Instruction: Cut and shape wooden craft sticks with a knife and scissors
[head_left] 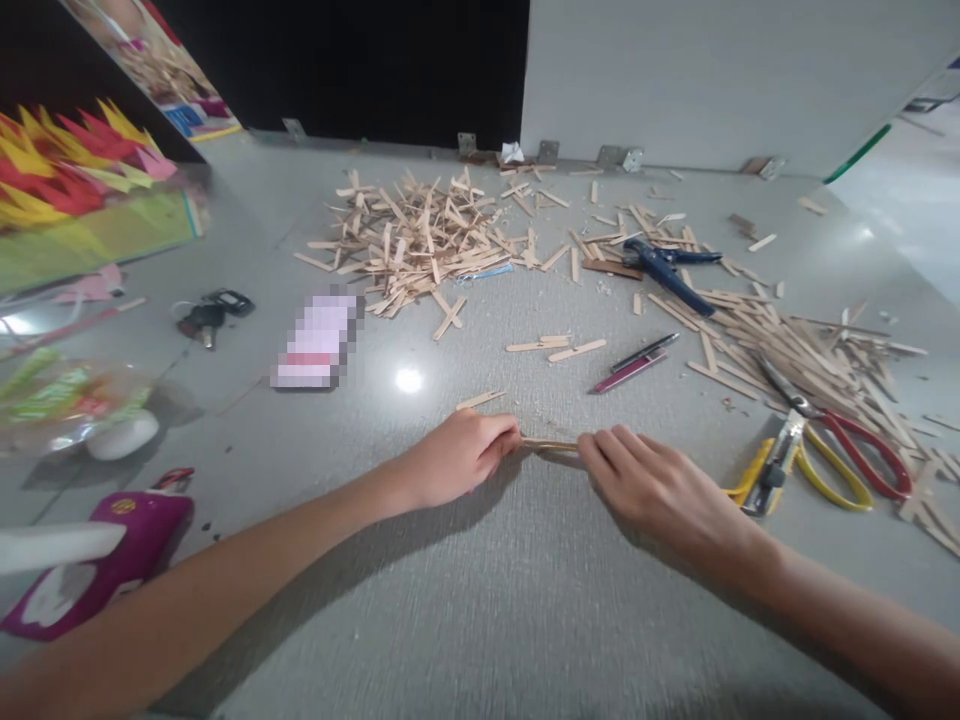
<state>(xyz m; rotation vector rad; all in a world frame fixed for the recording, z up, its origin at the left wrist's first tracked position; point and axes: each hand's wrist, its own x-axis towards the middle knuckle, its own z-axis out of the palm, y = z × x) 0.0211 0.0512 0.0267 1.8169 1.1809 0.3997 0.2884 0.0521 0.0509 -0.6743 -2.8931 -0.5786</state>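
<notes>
The fingers of the left hand (480, 447) are clamped on one end of a thin wooden stick (551, 445), and those of the right hand (645, 478) on its other end. The stick spans the gap between the hands, just above or on a grey table (420, 610), its surface finely grained and shiny under a light. A black panel (375, 60) and a pale one (712, 80) wall the far edge. Beyond the hands lie a jumbled heap of flat, round-ended sticks (427, 235), two pens (634, 370) and a blurred phone (316, 340). Near the right hand are a yellow cutter (776, 465) and scissors (832, 425).
</notes>
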